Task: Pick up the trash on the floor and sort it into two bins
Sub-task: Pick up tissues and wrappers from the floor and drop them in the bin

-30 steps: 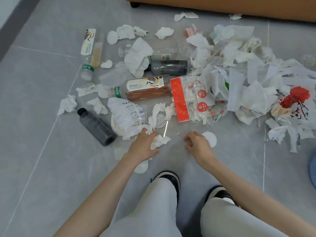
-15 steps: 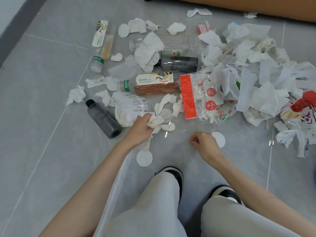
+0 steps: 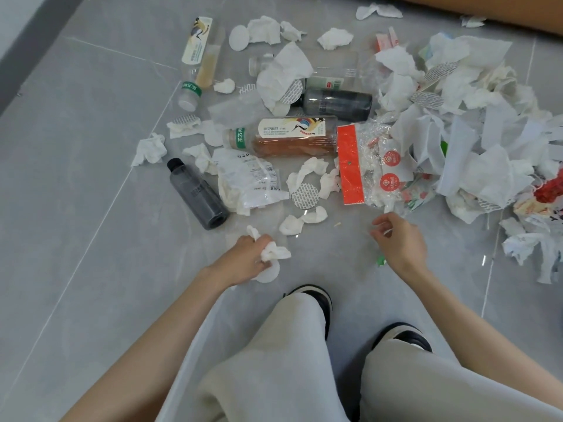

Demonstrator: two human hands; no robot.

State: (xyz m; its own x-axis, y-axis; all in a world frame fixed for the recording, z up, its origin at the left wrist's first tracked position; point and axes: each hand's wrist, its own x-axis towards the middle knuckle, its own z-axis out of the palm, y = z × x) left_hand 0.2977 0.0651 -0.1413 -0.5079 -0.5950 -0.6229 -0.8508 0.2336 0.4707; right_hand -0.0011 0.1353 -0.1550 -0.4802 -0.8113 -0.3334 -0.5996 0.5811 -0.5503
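Trash is scattered over the grey tile floor (image 3: 91,208). My left hand (image 3: 246,260) grips a crumpled white tissue (image 3: 275,252), and a round cotton pad (image 3: 269,274) shows just under its fingers. My right hand (image 3: 399,242) hovers low over the floor with curled fingers, near the clear plastic bag with a red strip (image 3: 350,166). A small green scrap (image 3: 380,261) shows by its wrist, and whether it holds anything is unclear. Two small tissue wads (image 3: 301,220) lie between my hands. No bin is in view.
A dark bottle (image 3: 198,194) lies on the left, a brown tea bottle (image 3: 289,138) in the middle, another dark bottle (image 3: 338,103) behind it. A big heap of white paper (image 3: 472,132) fills the right. My shoes (image 3: 316,300) stand close below my hands.
My left hand pulled back toward me with the tissue and now rests by the cotton pad. My right hand opened a little. The round pad beside it is no longer in sight.
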